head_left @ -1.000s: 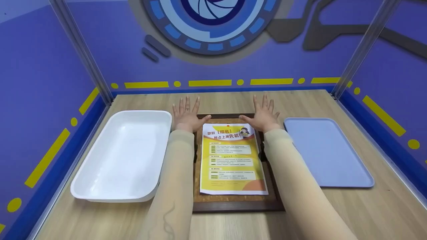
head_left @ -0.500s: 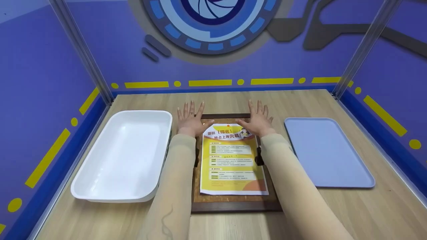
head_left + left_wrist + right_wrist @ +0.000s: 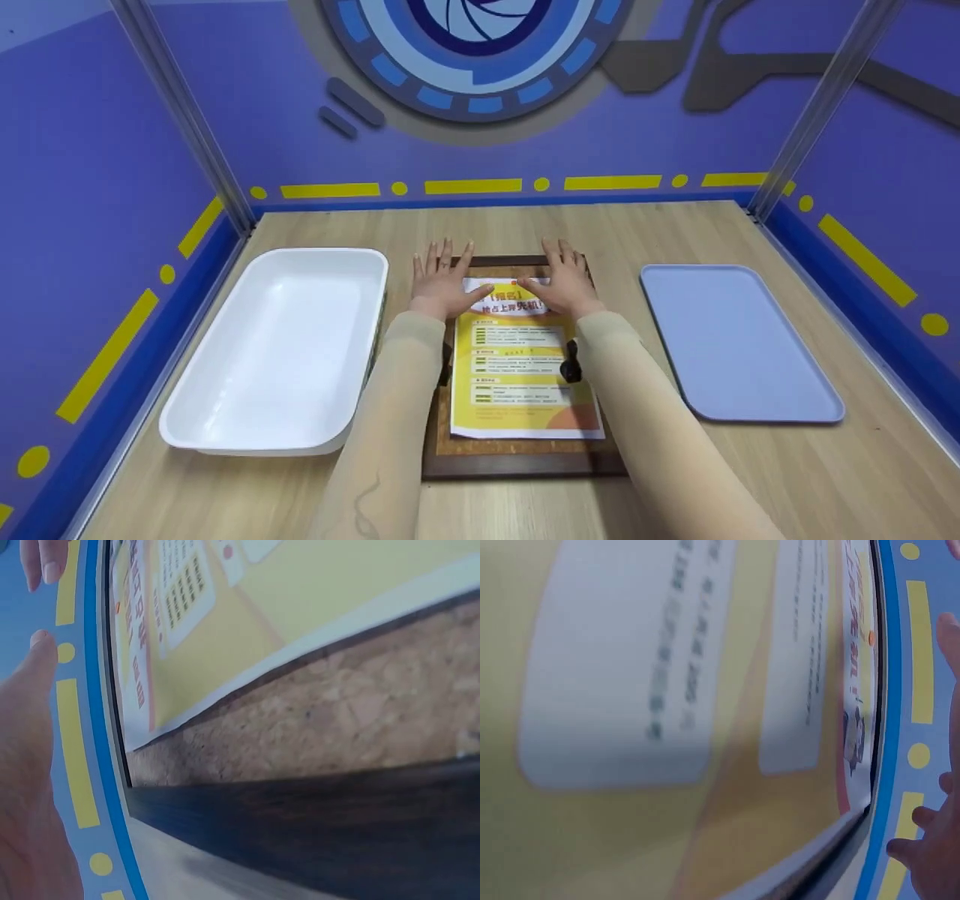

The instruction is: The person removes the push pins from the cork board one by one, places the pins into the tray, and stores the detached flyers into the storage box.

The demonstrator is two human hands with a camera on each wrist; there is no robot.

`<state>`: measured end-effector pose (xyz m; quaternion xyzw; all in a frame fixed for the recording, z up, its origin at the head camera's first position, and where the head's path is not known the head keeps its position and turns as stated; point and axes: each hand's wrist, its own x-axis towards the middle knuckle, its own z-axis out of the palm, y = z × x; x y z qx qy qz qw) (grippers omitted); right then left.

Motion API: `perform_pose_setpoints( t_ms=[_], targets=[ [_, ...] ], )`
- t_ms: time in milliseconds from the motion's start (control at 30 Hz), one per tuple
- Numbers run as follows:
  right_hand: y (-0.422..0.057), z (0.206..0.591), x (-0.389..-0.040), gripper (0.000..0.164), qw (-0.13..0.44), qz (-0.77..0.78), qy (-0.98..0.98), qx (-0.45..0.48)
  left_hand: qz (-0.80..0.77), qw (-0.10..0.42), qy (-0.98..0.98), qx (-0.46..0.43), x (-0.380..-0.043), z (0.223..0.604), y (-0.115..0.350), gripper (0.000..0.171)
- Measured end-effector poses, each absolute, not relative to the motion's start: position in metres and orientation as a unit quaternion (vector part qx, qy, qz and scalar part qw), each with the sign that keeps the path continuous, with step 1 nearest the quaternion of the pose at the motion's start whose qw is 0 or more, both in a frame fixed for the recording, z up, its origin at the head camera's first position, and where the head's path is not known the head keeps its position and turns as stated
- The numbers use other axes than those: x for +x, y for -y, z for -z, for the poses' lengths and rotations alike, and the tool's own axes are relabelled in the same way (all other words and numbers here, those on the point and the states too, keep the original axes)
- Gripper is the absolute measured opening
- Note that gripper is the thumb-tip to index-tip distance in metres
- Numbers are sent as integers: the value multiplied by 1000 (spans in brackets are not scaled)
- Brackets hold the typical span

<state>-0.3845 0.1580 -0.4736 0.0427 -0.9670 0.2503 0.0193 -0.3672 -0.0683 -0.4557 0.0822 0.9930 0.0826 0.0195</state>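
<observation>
A yellow printed poster [image 3: 517,416] lies on a cork board [image 3: 525,448] with a dark wooden frame [image 3: 525,466], in the middle of the table. An orange pin shows at the poster's top edge. My left hand [image 3: 442,289], fingers straight and spread, is over the upper left corner of the frame. Over the upper right corner is my right hand [image 3: 568,289], also spread, its thumb pointing inward over the poster's heading. Neither hand grips anything. In the left wrist view, cork [image 3: 352,705] shows between the paper's edge and the frame.
To the left stands a deep white basin [image 3: 277,352]. A flat lavender tray [image 3: 742,345] lies on the right. Purple-blue panels with yellow marks enclose the wooden table [image 3: 510,517] at the back and both sides.
Both hands have moved inward and slightly toward me, from beside the frame's top corners to over them, thumbs now closer together. The poster, board, basin and tray have stayed put.
</observation>
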Motion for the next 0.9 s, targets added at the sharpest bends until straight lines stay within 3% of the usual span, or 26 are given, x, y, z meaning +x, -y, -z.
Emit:
perform_pose_setpoints(
  t_ms=[433,633,900],
  targets=[
    [-141,489,-381,64,59,-294,953,46,-104,68,-987,103,-354,467,60,85],
    [-134,494,-382,50,19,-355,934,37,-103,90,-985,104,-350,473,57,87],
    [-129,498,-385,47,-7,-344,938,37,-98,121,-982,106,-344,474,57,91]
  ],
)
